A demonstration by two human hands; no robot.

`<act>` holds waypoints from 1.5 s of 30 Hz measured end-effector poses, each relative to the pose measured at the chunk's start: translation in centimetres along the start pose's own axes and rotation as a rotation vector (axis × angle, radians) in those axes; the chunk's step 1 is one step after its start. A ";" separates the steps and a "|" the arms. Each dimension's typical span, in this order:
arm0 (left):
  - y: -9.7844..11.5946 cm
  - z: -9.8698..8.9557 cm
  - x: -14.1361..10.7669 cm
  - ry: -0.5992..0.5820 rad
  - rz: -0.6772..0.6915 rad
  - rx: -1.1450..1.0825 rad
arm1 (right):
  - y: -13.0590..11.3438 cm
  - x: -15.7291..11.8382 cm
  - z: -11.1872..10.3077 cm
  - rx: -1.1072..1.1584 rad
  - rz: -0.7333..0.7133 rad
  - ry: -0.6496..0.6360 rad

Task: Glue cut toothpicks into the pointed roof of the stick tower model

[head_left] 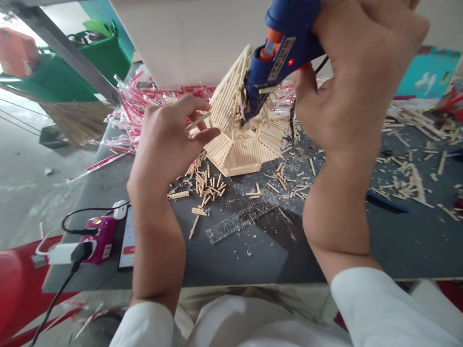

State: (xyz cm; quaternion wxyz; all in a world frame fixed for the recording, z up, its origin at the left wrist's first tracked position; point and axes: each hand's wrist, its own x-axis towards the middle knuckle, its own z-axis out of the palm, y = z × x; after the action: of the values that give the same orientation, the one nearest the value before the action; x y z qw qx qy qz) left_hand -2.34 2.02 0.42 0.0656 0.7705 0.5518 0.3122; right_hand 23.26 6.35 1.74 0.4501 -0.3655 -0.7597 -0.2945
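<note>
A blue hot glue gun (285,48) is gripped in my right hand (361,72), nozzle pointing down at the stick model; a red light glows on its side. The model (246,159) is built from thin wooden sticks, with a wide slatted base and a pointed, roof-like upper part (227,96). My left hand (170,140) is at the model's left side, pinching a thin wooden stick (198,121) between thumb and fingers. The gun partly hides the model's right side, and dark residue clings around its nozzle.
Short stick pieces (208,185) and a clear ruler (242,221) lie in front. Red-and-clear plastic wrappers (126,115) pile up behind. A purple power adapter (99,238) with cables and a phone (126,241) sit at left. A blue tool (388,202) and more sticks lie at right.
</note>
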 end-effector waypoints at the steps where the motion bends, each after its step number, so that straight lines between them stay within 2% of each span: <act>1: 0.1 -0.1 0.0 -0.010 0.001 -0.011 | 0.0 0.0 0.0 -0.002 0.008 0.006; 5: 0.0 -0.2 0.0 -0.054 -0.022 -0.026 | 0.0 0.0 -0.2 -0.011 0.004 0.045; 8: -0.3 -0.1 0.0 -0.059 -0.033 -0.024 | 0.1 0.1 -0.6 -0.038 0.014 -0.051; 11: -0.4 0.0 -0.1 -0.045 -0.032 -0.026 | 0.1 0.2 -1.1 -0.060 0.038 -0.088; 16: -0.3 0.0 0.0 -0.062 -0.049 -0.056 | -0.1 0.3 -1.4 -0.043 0.071 -0.124; 20: -0.1 0.0 0.0 -0.021 -0.003 -0.014 | -0.5 0.4 -1.6 -0.021 0.091 -0.131; 26: -0.1 0.1 0.1 0.032 0.021 0.007 | -0.4 0.3 -0.9 -0.063 0.110 -0.029; 31: -0.3 0.2 -0.1 -0.003 0.013 -0.023 | 0.2 0.0 0.1 -0.024 0.051 0.113; 35: -0.3 0.2 -0.2 -0.006 0.011 -0.028 | 0.3 0.1 0.5 -0.003 0.023 0.103; 39: -0.2 0.1 -0.2 0.027 0.035 0.007 | 0.1 0.0 0.5 0.009 0.041 0.200; 42: -0.1 0.1 -0.2 0.026 0.045 0.017 | 0.1 0.0 0.5 -0.003 0.054 0.131; 45: 0.0 0.0 -0.3 0.014 0.046 -0.002 | 0.2 -0.1 0.4 -0.009 0.075 0.167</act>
State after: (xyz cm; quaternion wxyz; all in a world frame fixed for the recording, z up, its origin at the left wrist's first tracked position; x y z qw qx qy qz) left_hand -2.41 1.82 0.28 0.0553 0.7807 0.5342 0.3195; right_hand 23.25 6.78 1.54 0.5208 -0.3698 -0.7041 -0.3101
